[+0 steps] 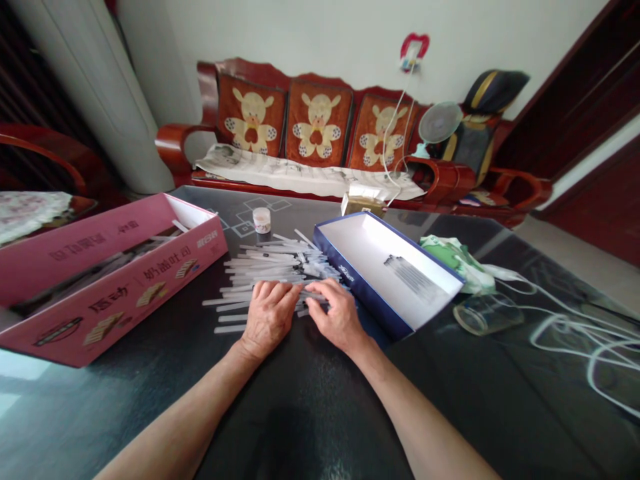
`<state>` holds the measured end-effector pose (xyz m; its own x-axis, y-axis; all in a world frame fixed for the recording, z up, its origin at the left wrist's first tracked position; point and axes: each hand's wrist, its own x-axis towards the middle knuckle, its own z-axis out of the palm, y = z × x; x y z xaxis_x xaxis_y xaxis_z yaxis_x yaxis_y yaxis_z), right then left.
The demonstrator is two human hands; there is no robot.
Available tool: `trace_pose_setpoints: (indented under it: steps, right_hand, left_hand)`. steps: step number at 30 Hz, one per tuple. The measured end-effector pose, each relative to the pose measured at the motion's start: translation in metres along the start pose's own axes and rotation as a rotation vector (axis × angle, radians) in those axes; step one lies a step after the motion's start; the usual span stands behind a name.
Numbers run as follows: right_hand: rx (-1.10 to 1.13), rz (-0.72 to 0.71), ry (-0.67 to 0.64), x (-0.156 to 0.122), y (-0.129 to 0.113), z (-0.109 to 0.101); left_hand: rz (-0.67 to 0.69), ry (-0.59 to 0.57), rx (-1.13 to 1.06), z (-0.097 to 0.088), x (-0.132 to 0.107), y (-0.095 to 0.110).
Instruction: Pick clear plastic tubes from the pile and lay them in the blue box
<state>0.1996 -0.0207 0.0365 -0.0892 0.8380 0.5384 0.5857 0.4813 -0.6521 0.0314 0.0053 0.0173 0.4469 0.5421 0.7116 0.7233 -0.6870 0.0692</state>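
A small row of clear plastic straws (pixel 413 277) lies in the white-lined blue box (pixel 350 267), while the much larger loose heap (pixel 265 270) remains on the counter (pixel 440 373) under the left hand (pixel 269 318) and right hand (pixel 336 315), fingers together on it, no clamp clear.

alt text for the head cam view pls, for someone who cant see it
A person's left hand and right hand rest on a loose pile of translucent plastic straws on a dark glossy table. An open pink cardboard box lies on one side, an open blue-and-white box on the other.
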Motion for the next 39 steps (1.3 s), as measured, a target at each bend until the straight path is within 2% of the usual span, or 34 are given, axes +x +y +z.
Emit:
trace_pose_setpoints:
  steps: [3, 7, 9, 11, 13, 15, 18, 20, 23, 28, 30, 31, 33, 34, 36, 39]
  right_hand:
    - [-0.22, -0.093, -0.108, -0.001, -0.005, -0.003]
    - [-0.454, -0.087, -0.19, 0.004, -0.022, -0.011]
    - [-0.492, -0.083, -0.152, 0.012, -0.027, -0.025]
    - [-0.533, -0.048, -0.059, 0.023, -0.022, -0.049]
    - [-0.641, 0.041, 0.027, 0.035, -0.006, -0.08]
    - [-0.82, 0.205, 0.001, 0.043, 0.019, -0.111]
    - [-1.074, 0.59, -0.274, 0.044, 0.057, -0.143]
    - [-1.105, 0.696, -0.36, 0.039, 0.075, -0.15]
    - [-1.123, 0.775, -0.431, 0.03, 0.089, -0.15]
    - [-1.215, 0.839, -0.398, 0.035, 0.083, -0.154]
    - [-1.222, 0.743, -0.308, 0.039, 0.071, -0.151]
    - [-1.193, 0.642, -0.23, 0.04, 0.063, -0.145]
    - [-1.027, 0.368, -0.066, 0.041, 0.043, -0.122]
    - [-0.897, 0.239, -0.03, 0.04, 0.032, -0.106]
    - [-0.672, 0.064, -0.026, 0.036, 0.011, -0.065]
    - [-0.49, -0.057, -0.138, 0.026, -0.017, -0.005]
  left_hand:
    - [0.016, 0.027, -0.028, 0.001, -0.001, 0.001]
    - [0.007, 0.069, -0.016, 0.004, -0.002, -0.002]
    - [-0.008, 0.156, -0.033, 0.004, -0.003, -0.003]
    - [-0.036, 0.24, -0.052, 0.004, -0.003, -0.005]
    - [-0.062, 0.279, -0.072, 0.004, -0.004, -0.006]
    - [-0.089, 0.298, -0.091, 0.006, -0.004, -0.008]
    - [-0.13, 0.323, -0.103, 0.008, -0.005, -0.01]
    - [-0.141, 0.325, -0.104, 0.009, -0.005, -0.011]
    - [-0.153, 0.31, -0.107, 0.009, -0.006, -0.011]
    - [-0.25, 0.318, -0.102, 0.009, -0.006, -0.013]
    - [-0.314, 0.334, -0.121, 0.008, -0.005, -0.014]
    - [-0.341, 0.339, -0.138, 0.007, -0.004, -0.015]
    - [-0.389, 0.343, -0.174, 0.004, -0.002, -0.018]
    - [-0.427, 0.353, -0.188, 0.003, -0.002, -0.02]
    - [-0.535, 0.394, -0.201, 0.002, -0.002, -0.026]
    - [-0.668, 0.422, -0.241, 0.001, -0.005, -0.041]
